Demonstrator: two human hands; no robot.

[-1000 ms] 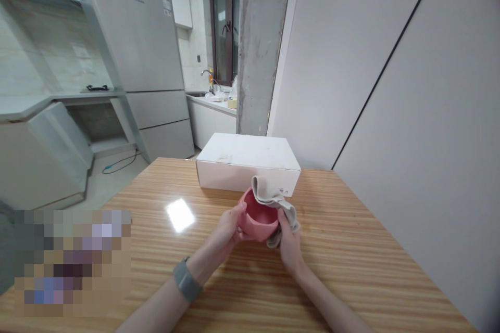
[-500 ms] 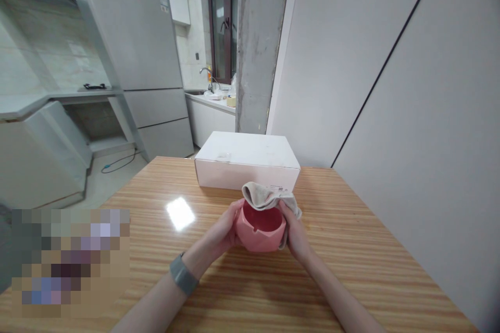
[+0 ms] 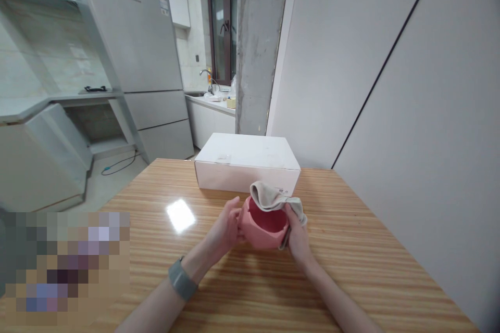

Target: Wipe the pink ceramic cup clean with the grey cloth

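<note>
A pink faceted ashtray (image 3: 262, 233) with notches in its rim is tilted above the table, its hollow facing up and toward me. My right hand (image 3: 297, 234) grips its right side through a light grey cloth (image 3: 269, 196), thumb at the rim. The cloth drapes over the far rim and hides part of the inside. My left hand (image 3: 224, 226) is against the ashtray's left side, with curled fingers touching it and the thumb lifted off. A grey band (image 3: 182, 278) circles my left wrist.
A white box (image 3: 246, 158) lies on the wood-grain table (image 3: 351, 250) just beyond the ashtray. A pixelated patch covers the lower left. Behind the table are a fridge (image 3: 128, 36), a concrete pillar (image 3: 260, 47) and a white wall (image 3: 390, 130) to the right.
The ashtray has turned and shifted slightly right, moving its front notch out of place. My left thumb has come off the rim. The cloth has moved right with my right hand.
</note>
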